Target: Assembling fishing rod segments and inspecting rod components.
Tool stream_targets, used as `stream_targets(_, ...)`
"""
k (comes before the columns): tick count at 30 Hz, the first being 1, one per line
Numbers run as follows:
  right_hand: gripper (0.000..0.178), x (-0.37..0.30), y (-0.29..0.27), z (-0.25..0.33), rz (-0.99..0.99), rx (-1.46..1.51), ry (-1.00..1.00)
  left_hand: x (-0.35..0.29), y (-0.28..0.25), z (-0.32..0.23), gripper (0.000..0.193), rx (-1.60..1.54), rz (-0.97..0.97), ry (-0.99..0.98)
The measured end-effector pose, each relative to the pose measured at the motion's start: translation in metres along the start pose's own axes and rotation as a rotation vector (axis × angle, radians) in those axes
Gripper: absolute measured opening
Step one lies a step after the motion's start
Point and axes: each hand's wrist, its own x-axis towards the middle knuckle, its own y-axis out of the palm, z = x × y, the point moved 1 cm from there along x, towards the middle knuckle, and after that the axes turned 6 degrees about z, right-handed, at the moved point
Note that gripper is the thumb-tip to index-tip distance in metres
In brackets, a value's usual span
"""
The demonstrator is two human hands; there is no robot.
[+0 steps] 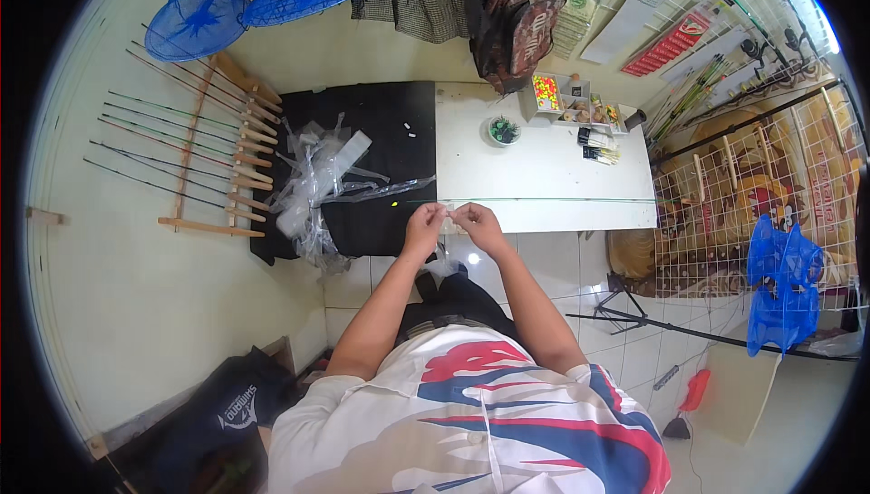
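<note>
At the near edge of the table, my left hand (423, 229) and my right hand (478, 226) meet with fingertips pinched together. What lies between them is too small to make out. A bit of clear plastic (441, 264) shows just below my hands; whether it is held cannot be told. Just beyond my fingers a thin green rod (553, 199) lies across the white tabletop (535, 177). To the left, crumpled clear plastic bags (313, 177) are heaped on a black cloth (381, 100). A tiny yellow piece (394, 204) rests on the cloth near my left hand.
A potted plant (502, 130) and a white divided box (573, 100) with small goods stand toward the back. Fishing rods lean on a wooden rack (252, 145) at left. Blue net traps (784, 281) hang on a wire grid at right, near a black stand (625, 308).
</note>
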Motion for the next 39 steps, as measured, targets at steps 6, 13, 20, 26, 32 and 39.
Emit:
stream_targets(6, 0.019, -0.005, -0.009, 0.011, -0.005, -0.063, 0.003, -0.001, -0.003, -0.026, 0.026, 0.084, 0.111, 0.066)
stream_targets(13, 0.019, -0.002, -0.006, -0.002, 0.002, -0.06, -0.06, -0.004, 0.003, -0.03, 0.023, 0.051, -0.074, 0.041)
stream_targets(20, 0.021, -0.003, -0.004, 0.001, -0.043, -0.126, -0.091, -0.004, 0.001, -0.026, 0.019, -0.182, -0.043, -0.021)
stream_targets(26, 0.019, -0.007, -0.003, -0.001, -0.008, 0.008, -0.074, -0.006, 0.002, -0.036, 0.017, -0.001, -0.022, 0.011)
stream_targets(32, 0.021, -0.013, -0.005, 0.001, 0.025, -0.078, -0.052, -0.004, -0.001, -0.03, 0.017, 0.183, 0.05, 0.12)
stream_targets(39, 0.022, -0.013, -0.006, -0.001, -0.058, -0.148, -0.059, -0.006, -0.002, -0.03, 0.03, 0.263, 0.041, 0.154)
